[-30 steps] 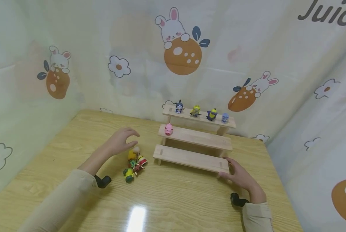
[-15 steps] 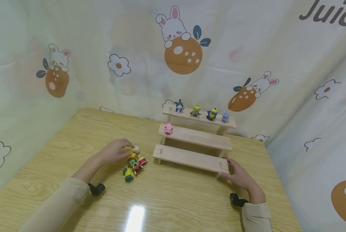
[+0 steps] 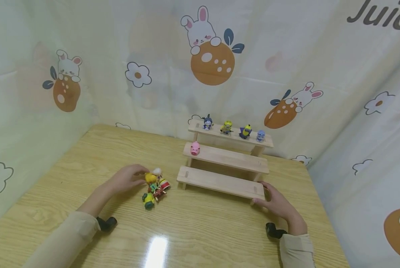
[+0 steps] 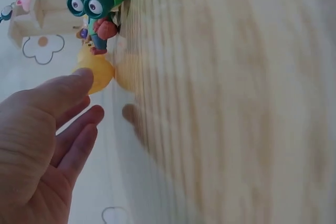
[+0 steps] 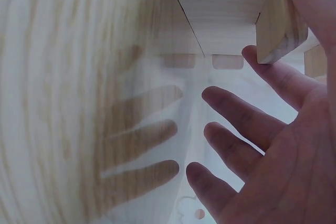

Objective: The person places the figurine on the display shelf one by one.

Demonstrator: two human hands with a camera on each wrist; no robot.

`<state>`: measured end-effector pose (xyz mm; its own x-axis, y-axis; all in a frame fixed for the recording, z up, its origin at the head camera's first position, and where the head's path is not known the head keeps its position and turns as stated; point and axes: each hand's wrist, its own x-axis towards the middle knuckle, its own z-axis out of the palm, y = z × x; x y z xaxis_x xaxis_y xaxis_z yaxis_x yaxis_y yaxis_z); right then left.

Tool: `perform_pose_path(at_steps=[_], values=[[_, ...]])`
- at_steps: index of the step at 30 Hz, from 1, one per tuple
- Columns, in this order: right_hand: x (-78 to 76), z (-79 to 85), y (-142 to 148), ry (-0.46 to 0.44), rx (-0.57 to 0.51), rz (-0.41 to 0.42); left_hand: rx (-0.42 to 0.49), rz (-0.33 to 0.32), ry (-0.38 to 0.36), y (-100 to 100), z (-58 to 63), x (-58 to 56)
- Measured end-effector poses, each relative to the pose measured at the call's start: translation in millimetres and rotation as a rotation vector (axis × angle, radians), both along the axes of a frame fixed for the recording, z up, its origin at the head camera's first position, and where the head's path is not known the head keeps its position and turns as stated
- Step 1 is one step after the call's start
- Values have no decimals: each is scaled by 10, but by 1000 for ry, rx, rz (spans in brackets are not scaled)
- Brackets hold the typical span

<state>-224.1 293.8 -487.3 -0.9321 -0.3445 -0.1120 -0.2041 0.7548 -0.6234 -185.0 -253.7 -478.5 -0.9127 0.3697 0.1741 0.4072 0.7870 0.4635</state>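
My left hand [image 3: 127, 179] pinches a rounded yellow toy figure [image 3: 151, 178] at the left edge of a small cluster of figures on the table. The left wrist view shows the thumb on the figure's side [image 4: 102, 75], with the other fingers partly hidden behind. Close by lie a yellow figure with green goggles [image 3: 148, 201], a brown figure [image 3: 159, 193] and a red-and-yellow striped one [image 3: 164, 183]. My right hand [image 3: 277, 203] holds the right end of the lowest step of a wooden tiered stand [image 3: 220, 181], thumb in front, index finger behind; its remaining fingers spread out loosely.
Several figures stand in a row on the top step [image 3: 235, 132], among them a blue one [image 3: 207, 123]. A pink pig [image 3: 194, 148] sits at the left of the middle step [image 3: 230, 156]. A printed curtain [image 3: 159, 100] closes off the table's back and sides.
My left hand has come down and leftward onto the yellow figure, which has shifted slightly left and away from the cluster. My right hand has stayed at the stand's end.
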Motion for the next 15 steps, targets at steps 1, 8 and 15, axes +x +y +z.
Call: perform_pose_path(at_steps=[1,8,15], values=[[-1,1,0,-1,-1,-1,2,12,-4,-12,-3,5],[2,4,7,8,3,1,-17,45,-17,-76,-17,19],[2,-19,13,2,-17,5,-26,40,-31,-56,-1,47]])
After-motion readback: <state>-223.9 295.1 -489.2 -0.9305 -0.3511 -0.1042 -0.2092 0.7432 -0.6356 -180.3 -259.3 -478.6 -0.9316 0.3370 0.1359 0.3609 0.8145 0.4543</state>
